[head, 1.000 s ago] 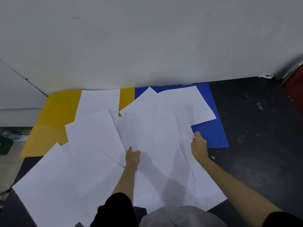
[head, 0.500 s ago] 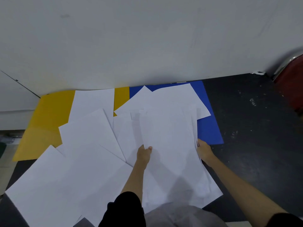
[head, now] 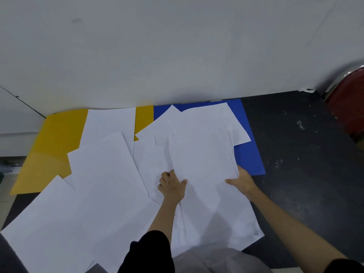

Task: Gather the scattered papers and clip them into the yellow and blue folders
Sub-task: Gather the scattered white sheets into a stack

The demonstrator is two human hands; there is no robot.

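Several white papers lie scattered on the dark floor, overlapping each other. They partly cover a yellow folder at the left and a blue folder at the right, both flat against the wall. My left hand grips the left edge of a small stack of papers in the middle. My right hand holds the same stack at its right edge, thumb on top. The folders' clips are hidden.
A white wall rises just behind the folders. A red object with a chrome rim stands at the far right. Dark speckled floor lies right of the blue folder. My knees are at the bottom edge.
Both hands have drawn several sheets together into one stack. My right hand slid from the stack's upper right down to its right edge; my left hand moved right onto the stack's left edge.
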